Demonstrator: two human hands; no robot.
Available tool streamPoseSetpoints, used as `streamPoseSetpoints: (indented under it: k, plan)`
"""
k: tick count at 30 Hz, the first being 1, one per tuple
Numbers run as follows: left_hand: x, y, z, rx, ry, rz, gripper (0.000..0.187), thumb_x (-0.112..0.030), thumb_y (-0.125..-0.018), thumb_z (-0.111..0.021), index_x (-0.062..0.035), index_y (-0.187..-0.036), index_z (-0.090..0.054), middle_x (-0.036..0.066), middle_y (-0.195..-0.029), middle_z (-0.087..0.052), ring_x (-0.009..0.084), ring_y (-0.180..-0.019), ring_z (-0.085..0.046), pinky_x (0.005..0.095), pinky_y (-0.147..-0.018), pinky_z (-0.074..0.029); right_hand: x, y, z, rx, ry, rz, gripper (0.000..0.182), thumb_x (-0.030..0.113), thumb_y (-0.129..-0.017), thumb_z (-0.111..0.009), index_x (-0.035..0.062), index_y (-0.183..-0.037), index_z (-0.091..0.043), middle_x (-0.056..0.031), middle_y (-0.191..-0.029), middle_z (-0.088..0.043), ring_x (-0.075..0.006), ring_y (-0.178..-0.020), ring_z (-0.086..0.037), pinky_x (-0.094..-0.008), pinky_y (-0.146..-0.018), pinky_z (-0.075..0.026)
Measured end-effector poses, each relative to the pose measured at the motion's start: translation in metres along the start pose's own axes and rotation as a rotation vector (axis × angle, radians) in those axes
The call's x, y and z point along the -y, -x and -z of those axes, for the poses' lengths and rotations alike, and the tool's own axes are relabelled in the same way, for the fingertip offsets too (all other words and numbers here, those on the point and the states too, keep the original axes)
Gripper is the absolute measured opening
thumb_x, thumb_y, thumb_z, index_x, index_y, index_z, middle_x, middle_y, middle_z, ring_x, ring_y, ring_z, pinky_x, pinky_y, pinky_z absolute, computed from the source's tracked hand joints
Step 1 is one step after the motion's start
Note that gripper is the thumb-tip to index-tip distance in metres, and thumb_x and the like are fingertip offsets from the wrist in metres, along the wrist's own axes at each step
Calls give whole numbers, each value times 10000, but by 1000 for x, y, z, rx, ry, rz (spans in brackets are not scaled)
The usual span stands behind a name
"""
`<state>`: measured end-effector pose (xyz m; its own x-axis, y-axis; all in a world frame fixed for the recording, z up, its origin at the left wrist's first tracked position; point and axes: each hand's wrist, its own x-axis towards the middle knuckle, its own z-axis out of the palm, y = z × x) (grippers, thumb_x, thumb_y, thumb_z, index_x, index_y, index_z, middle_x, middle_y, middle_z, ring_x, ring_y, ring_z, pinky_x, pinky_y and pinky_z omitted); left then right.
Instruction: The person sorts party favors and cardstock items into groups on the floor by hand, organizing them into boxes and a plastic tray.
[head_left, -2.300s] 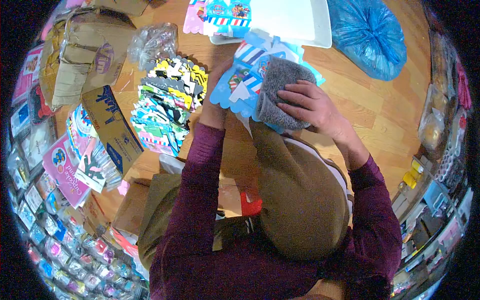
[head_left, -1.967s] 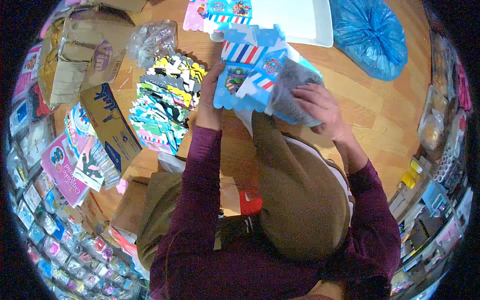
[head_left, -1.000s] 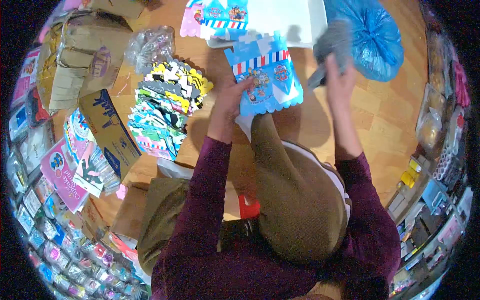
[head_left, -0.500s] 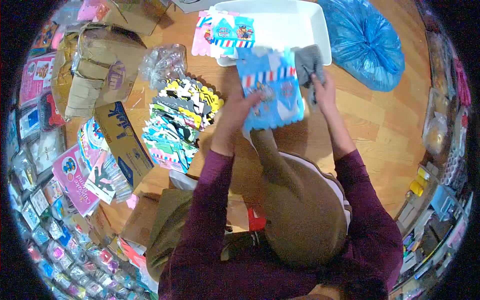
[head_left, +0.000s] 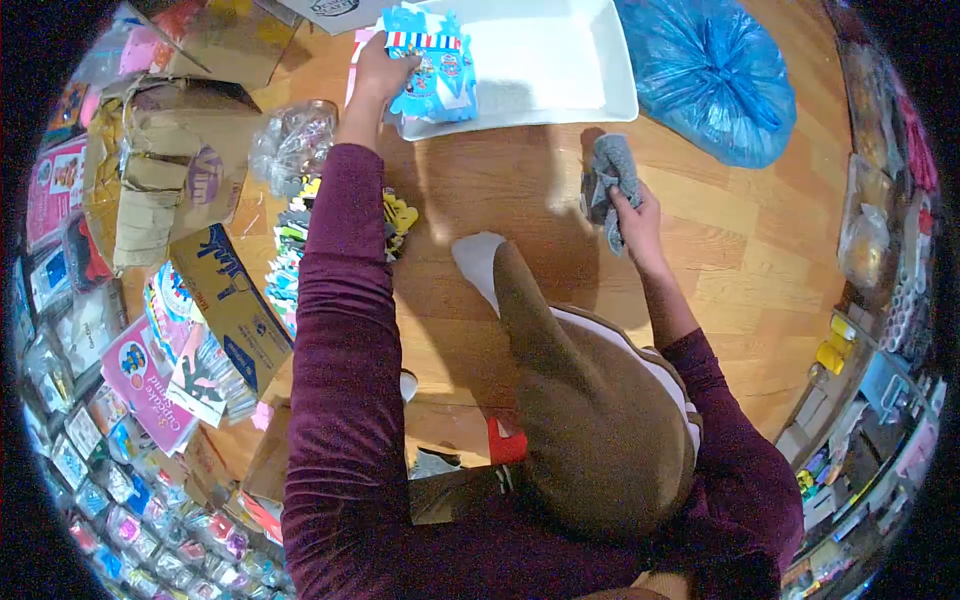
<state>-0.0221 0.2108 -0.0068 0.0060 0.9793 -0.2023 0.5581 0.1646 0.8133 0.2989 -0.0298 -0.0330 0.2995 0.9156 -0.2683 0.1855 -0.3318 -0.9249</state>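
My left hand (head_left: 382,75) is stretched out to the upper left, its fingers on a light blue printed card piece (head_left: 437,85) with a red, white and blue striped band. That piece lies over pink ones beside the left end of a white plastic tray (head_left: 540,112). In my right hand (head_left: 640,220) is a crumpled grey cloth (head_left: 615,180), held over the wooden floor below the tray's right part. Under my left forearm, partly hidden, lie stacks of scalloped card pieces (head_left: 400,222) in yellow, black, green and white.
A tied blue plastic bag (head_left: 715,80) sits at the upper right. To the left are an open cardboard box (head_left: 165,165), a clear plastic bag (head_left: 292,145) and a flattened carton (head_left: 235,305). Packaged goods line both sides. My bent leg (head_left: 590,420) is in the middle.
My left hand has carried the blue piece up and left onto the pile by the tray. My right hand, with the grey cloth, has come down and away from the piece.
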Motion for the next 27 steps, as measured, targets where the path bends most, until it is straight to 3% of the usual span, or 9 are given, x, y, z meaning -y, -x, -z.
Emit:
streamPoseSetpoints:
  k: [2,4,6,9,13,15,19,23,27]
  plan:
    - [6,-3,-6,-34,-118,-47,459,-113,-625,-699,-14,-1018,-484,136,-873,-599,181,-744,-596,304,-633,-487,1,1,0,47,1,-29,224,103,-783,-563,-27,-964,-551,-84,-815,-607,-118,-727,-541,-258,-668,-436]
    - [11,-4,-11,-194,-434,-106,498,-137,-609,-711,-12,-1028,-472,156,-879,-600,220,-780,-605,331,-656,-487,-1,-1,4,50,15,-25,222,103,-785,-561,-26,-966,-549,-83,-815,-608,-118,-727,-542,-257,-668,-435]
    - [14,-5,-11,-163,-350,-62,563,-140,-596,-713,-16,-1071,-439,176,-924,-587,278,-850,-587,377,-723,-468,-3,-1,7,55,38,-17,219,102,-789,-556,-26,-968,-543,-82,-813,-608,-118,-728,-542,-255,-668,-434]
    - [13,1,-13,-302,-624,-79,669,-117,-567,-709,-49,-1145,-380,210,-1001,-503,364,-929,-508,414,-790,-426,-1,-2,9,62,-40,-13,217,105,-789,-557,-24,-963,-546,-81,-809,-607,-121,-735,-543,-256,-675,-432]
    - [-3,14,-17,-345,-660,-105,687,-113,-582,-696,-81,-1188,-374,220,-1082,-409,382,-1015,-416,450,-820,-385,-1,-1,11,48,-15,-25,210,106,-786,-558,-23,-952,-550,-80,-800,-605,-124,-740,-541,-260,-679,-431]
    - [-12,22,-23,-395,-867,-208,686,-117,-607,-672,-99,-1220,-364,213,-1115,-388,365,-1029,-391,445,-825,-367,-3,0,13,40,26,-20,202,107,-785,-558,-23,-939,-552,-79,-792,-604,-121,-735,-537,-263,-677,-432]
    - [-17,39,-36,-429,-778,-340,556,-103,-654,-614,-87,-1175,-423,236,-1133,-378,372,-1027,-382,441,-835,-349,-9,-1,15,39,60,-20,197,109,-785,-556,-22,-932,-550,-84,-794,-605,-118,-733,-536,-267,-676,-432]
    - [-11,81,-45,-450,-591,-425,639,-135,-618,-685,-84,-1190,-407,272,-1105,-407,408,-1012,-404,444,-833,-360,-12,-4,17,34,-3,-13,194,110,-783,-561,-20,-926,-551,-63,-762,-591,-115,-689,-521,-266,-643,-430]
    - [-8,172,-45,-368,-408,-329,616,-21,-611,-636,-41,-1180,-402,226,-1074,-433,369,-1004,-385,428,-846,-333,-7,-3,13,18,0,5,190,106,-789,-557,-25,-926,-551,-39,-731,-572,-105,-655,-500,-252,-611,-422]
